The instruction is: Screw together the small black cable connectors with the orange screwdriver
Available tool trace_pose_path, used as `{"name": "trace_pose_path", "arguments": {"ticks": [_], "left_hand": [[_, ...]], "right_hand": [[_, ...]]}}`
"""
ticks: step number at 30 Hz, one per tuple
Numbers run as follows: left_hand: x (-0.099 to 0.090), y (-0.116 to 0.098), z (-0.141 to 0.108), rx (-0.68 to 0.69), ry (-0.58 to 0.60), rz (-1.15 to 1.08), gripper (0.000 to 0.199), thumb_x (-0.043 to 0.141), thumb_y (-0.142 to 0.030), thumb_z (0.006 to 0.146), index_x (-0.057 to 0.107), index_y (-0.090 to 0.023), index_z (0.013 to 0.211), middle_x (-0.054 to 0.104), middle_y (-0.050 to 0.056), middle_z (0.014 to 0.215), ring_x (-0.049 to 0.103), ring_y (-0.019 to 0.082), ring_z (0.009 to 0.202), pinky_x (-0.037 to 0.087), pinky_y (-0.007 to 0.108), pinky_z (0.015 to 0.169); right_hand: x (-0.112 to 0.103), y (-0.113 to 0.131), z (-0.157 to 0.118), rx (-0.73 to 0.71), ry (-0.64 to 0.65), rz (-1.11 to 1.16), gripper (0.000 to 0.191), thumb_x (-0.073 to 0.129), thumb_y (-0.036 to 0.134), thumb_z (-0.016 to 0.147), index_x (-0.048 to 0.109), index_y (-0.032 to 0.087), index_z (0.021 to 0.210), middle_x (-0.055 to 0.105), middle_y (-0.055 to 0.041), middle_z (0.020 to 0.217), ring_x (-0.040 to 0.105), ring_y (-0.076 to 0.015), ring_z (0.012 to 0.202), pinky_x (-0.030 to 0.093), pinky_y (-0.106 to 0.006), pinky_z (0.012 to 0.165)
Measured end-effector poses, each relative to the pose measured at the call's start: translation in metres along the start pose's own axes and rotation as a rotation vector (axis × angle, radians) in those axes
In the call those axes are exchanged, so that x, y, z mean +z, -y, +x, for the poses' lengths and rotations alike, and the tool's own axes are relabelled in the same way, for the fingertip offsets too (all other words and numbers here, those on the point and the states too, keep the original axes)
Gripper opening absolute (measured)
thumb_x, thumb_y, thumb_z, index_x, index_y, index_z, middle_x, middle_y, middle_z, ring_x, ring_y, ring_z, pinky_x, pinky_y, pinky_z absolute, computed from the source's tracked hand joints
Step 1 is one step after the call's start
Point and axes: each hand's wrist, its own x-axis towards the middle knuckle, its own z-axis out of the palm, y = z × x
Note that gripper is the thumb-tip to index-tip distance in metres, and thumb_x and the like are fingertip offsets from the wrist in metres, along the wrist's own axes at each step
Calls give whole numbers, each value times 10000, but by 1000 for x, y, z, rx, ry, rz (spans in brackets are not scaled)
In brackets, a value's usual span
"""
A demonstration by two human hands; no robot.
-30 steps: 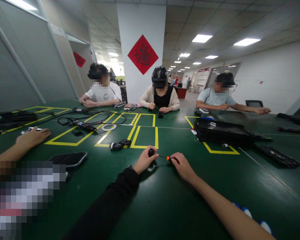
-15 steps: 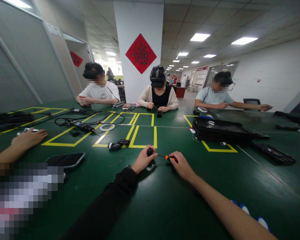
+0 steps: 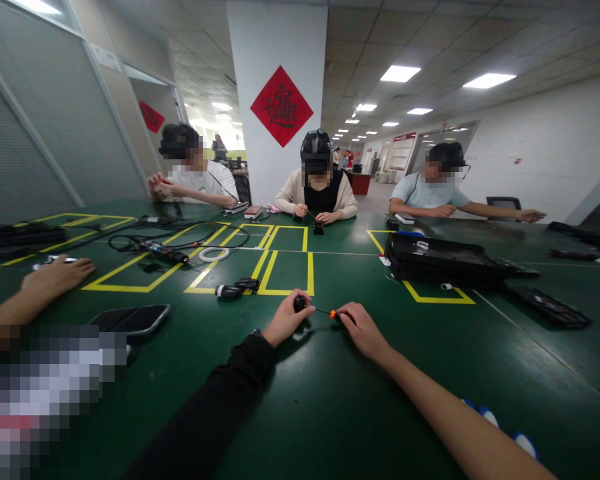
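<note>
Between the thumb and fingers of my left hand (image 3: pixel 286 319) is a small round black object (image 3: pixel 299 304); its exact kind is too small to make out. My right hand (image 3: pixel 364 331) is closed around the handle of a screwdriver (image 3: pixel 333 314) with an orange collar. The thin shaft points left, toward my left thumb and the black object. Whether the tip touches the object is hidden by my thumb. Both hands are low over the green table (image 3: pixel 300 413).
Ahead lie a black cylindrical piece (image 3: pixel 237 289), a white ring (image 3: pixel 214 255) and dark cables (image 3: pixel 155 248). Black casings (image 3: pixel 445 260) are stacked at right. A phone (image 3: pixel 130 320) and another person's hand (image 3: pixel 59 277) are at left. Several people sit across the table.
My right hand has turned slightly around the screwdriver handle, which now shows less. My left hand is almost still. The person at far left has raised their hands.
</note>
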Motion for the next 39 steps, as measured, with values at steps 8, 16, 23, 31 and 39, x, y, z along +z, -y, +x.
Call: {"name": "trace_pose_path", "arguments": {"ticks": [8, 16, 23, 31, 39], "left_hand": [[0, -2, 0, 11, -7, 16, 207, 576, -321, 712, 522, -174, 847, 559, -9, 787, 525, 124, 735, 410, 255, 731], [1, 1, 0, 3, -1, 13, 206, 569, -324, 721, 521, -181, 862, 559, -8, 802, 522, 117, 705, 413, 244, 685], [1, -1, -1, -8, 8, -6, 216, 568, -332, 721, 520, -177, 864, 550, -10, 777, 517, 115, 690, 414, 240, 667], [0, -1, -1, 17, 6, 13, 206, 573, -318, 719, 514, -181, 860, 550, -13, 790, 520, 118, 722, 409, 244, 700], [1, -2, -1, 2, -8, 1, 216, 571, -340, 720, 512, -179, 851, 547, -19, 766, 518, 110, 689, 412, 238, 682]], "right_hand": [[0, -2, 0, 6, -7, 38, 170, 462, 203, 804, 540, 194, 955, 547, -39, 944, 495, -160, 888, 395, -313, 813], [3, -7, 1, -6, -24, 30, 202, 404, 214, 843, 572, 190, 951, 556, -50, 941, 490, -164, 913, 384, -327, 841], [1, -5, 0, -40, -17, 8, 169, 474, 203, 801, 566, 187, 942, 560, -46, 927, 489, -165, 883, 393, -319, 809], [3, -6, 0, -29, -23, 4, 229, 386, 243, 861, 579, 188, 973, 570, -59, 952, 495, -168, 917, 381, -330, 844], [1, -4, -1, -73, -7, 30, 178, 440, 226, 833, 577, 192, 942, 576, -40, 923, 509, -154, 882, 387, -308, 821]]}}
